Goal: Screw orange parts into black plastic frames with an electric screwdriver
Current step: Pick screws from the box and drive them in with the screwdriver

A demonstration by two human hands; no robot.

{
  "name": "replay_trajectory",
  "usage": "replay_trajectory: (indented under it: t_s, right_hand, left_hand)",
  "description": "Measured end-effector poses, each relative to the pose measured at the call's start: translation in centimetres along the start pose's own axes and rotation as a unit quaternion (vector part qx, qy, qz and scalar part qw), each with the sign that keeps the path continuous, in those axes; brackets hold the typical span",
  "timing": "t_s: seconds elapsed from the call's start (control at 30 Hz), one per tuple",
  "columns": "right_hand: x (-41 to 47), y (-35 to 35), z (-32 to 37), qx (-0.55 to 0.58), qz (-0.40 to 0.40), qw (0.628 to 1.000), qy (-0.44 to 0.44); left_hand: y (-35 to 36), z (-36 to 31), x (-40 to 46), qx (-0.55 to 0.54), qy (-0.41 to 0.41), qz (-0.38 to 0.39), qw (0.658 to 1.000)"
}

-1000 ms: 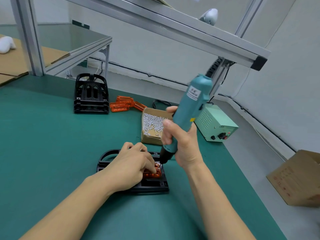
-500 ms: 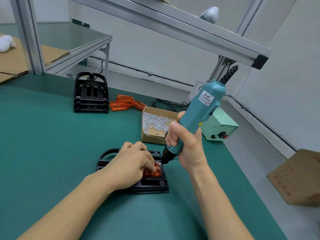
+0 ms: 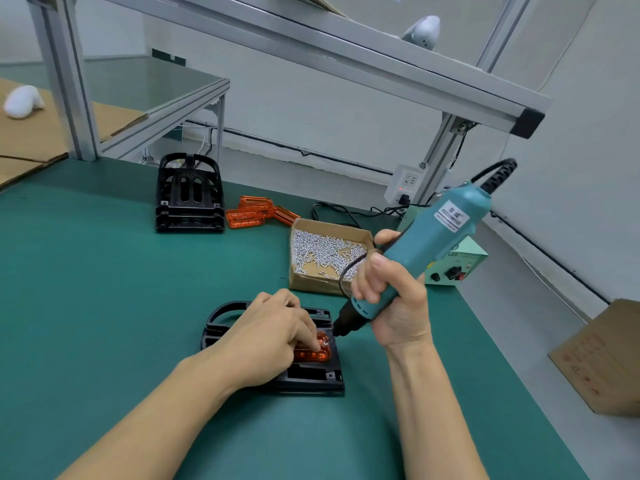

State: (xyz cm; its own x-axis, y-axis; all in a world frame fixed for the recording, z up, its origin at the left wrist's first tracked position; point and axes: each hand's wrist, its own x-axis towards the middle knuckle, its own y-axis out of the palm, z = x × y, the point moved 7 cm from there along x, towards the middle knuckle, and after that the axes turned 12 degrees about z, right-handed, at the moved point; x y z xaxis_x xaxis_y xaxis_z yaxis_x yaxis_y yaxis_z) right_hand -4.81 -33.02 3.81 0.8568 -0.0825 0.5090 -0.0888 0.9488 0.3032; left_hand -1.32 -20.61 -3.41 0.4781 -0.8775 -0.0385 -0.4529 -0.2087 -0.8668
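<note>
Tilted further right than before, the electric screwdriver point(image 3: 426, 251) sits gripped in the right hand point(image 3: 391, 299), tip at the orange part point(image 3: 317, 351). Left hand point(image 3: 273, 334) fingers curl, pressing that part into the near black frame point(image 3: 311, 379) on the worktop point(image 3: 86, 306). Behind: screw box point(image 3: 325, 254), spare orange parts point(image 3: 256, 211), stacked frames point(image 3: 188, 195).

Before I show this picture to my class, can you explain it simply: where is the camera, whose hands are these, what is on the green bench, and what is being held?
The camera sits on a person's head, looking down at their own hands. The right hand grips a teal electric screwdriver, its tip at an orange part. The left hand holds that part down in a black plastic frame. On the green bench lie a cardboard box of screws, spare orange parts, stacked black frames and a pale green power unit.
</note>
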Motion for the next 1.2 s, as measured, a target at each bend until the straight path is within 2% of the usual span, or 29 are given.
replay_trajectory:
  t_s: [0.1, 0.2, 0.33, 0.5, 0.6, 0.77, 0.87, 1.0, 1.2]
  right_hand:
    - [0.6, 0.4, 1.2, 0.019, 0.027, 0.999, -0.008]
    - [1.9, 0.1, 5.0, 0.063, 0.027, 0.994, -0.080]
    - [2.0, -1.5, 8.1, 0.052, -0.070, 0.984, -0.155]
    - [0.2, -3.0, 6.2, 0.044, -0.186, 0.963, -0.187]
    - [-0.6, -4.0, 4.8, 0.038, -0.228, 0.954, -0.192]
    - [-0.5, -4.8, 4.0, 0.041, -0.243, 0.950, -0.193]
    - [-0.7, -5.0, 3.6, 0.044, -0.252, 0.948, -0.189]
    - [-1.0, -5.5, 3.3, 0.029, -0.273, 0.944, -0.180]
    - [-1.2, -6.2, 2.8, 0.030, -0.294, 0.941, -0.166]
  left_hand:
    - [0.1, -0.2, 0.1, 0.000, -0.004, -0.002, 1.000]
    - [0.0, -0.3, 0.1, -0.003, -0.001, -0.007, 1.000]
    - [0.0, -0.3, 0.0, -0.005, 0.006, -0.007, 1.000]
    - [-0.8, -0.8, -0.2, -0.038, 0.008, -0.017, 0.999]
    - [-3.0, -0.8, -0.4, -0.092, 0.003, -0.070, 0.993]
    - [-8.2, 0.8, 2.0, -0.127, -0.055, -0.159, 0.977]
    - [-9.1, 1.1, 5.7, -0.056, -0.099, -0.118, 0.987]
    - [-7.0, 1.6, 10.2, 0.015, -0.121, -0.048, 0.991]
    - [-5.3, 2.5, 12.9, 0.065, -0.153, -0.039, 0.985]
